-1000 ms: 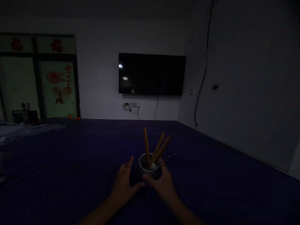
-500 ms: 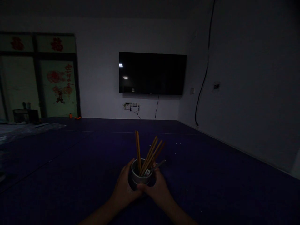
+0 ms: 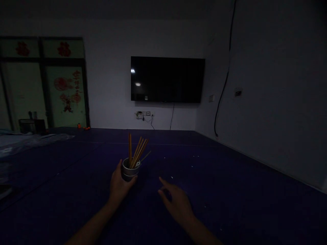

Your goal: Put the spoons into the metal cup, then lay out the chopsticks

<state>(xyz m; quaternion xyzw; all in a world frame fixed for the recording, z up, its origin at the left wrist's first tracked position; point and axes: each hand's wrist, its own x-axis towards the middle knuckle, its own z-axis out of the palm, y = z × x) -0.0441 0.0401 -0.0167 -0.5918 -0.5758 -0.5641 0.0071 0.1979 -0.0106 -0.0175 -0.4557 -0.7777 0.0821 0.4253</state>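
Observation:
The room is dim. A small round metal cup (image 3: 127,171) stands on the dark blue surface (image 3: 230,190) with several wooden chopsticks (image 3: 135,152) and a thin metal utensil (image 3: 144,157) sticking out of it. My left hand (image 3: 118,185) is wrapped around the cup from the near left side. My right hand (image 3: 176,200) hovers to the right of the cup, apart from it, with fingers spread and nothing in it.
A black wall-mounted screen (image 3: 167,80) hangs on the far wall above a socket with cables (image 3: 144,115). Glass doors with red paper cut-outs (image 3: 63,92) stand at the far left. Crumpled clear plastic sheeting (image 3: 28,139) lies at the left edge.
Both hands closed around the cup, then my left hand carried it to the left and slightly away. My right hand let go and stayed behind on the right.

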